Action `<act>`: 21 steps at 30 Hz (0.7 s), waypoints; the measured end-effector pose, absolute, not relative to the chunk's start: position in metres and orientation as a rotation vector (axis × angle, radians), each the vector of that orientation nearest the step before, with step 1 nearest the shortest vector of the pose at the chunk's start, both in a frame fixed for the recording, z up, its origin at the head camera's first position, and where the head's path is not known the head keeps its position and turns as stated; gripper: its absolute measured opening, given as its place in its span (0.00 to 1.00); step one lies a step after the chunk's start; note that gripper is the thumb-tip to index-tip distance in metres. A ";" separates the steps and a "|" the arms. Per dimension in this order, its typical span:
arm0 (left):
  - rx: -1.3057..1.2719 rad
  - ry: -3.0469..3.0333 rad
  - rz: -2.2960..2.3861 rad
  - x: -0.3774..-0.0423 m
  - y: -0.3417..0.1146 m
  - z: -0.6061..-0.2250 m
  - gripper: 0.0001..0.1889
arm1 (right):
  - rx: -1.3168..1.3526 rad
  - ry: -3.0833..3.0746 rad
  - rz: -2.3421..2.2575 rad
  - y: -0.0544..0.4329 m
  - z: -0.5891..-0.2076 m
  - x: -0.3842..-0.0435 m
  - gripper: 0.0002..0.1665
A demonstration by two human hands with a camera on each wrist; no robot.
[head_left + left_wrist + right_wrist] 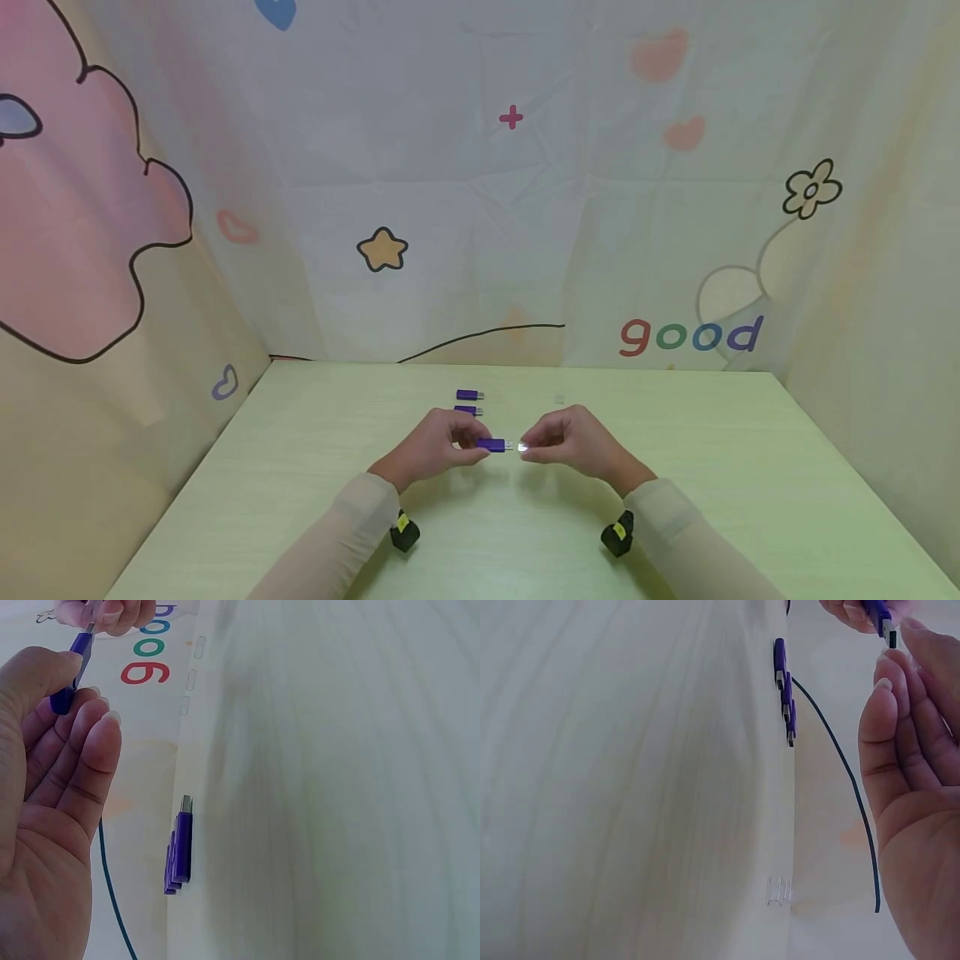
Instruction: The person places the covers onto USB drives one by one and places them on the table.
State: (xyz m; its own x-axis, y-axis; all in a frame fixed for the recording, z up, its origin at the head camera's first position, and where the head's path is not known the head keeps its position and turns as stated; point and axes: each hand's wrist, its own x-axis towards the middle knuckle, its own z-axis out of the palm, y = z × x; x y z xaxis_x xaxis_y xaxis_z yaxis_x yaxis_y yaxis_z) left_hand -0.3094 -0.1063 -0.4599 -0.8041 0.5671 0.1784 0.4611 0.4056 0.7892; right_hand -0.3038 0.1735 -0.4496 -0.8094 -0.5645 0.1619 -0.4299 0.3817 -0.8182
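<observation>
My left hand (442,446) pinches a purple USB flash drive (492,446) between thumb and fingers, its metal plug pointing right. Facing it, my right hand (576,442) pinches a small clear cap (522,447) at the fingertips. A narrow gap separates cap and plug in the head view. Both hands are held above the table. In the right wrist view the plug of the drive (879,615) shows by my right thumb, while the cap is hard to make out there.
Beyond my left hand, several purple flash drives (182,847) lie in a row on the pale table (750,483), plugs pointing right. Several clear caps (778,891) lie in another row to the right. A printed cloth (480,275) hangs behind the table.
</observation>
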 end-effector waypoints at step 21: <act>0.941 2.533 1.362 -0.305 -0.102 -0.457 0.05 | -0.863 2.488 -1.428 0.171 -0.451 -0.302 0.09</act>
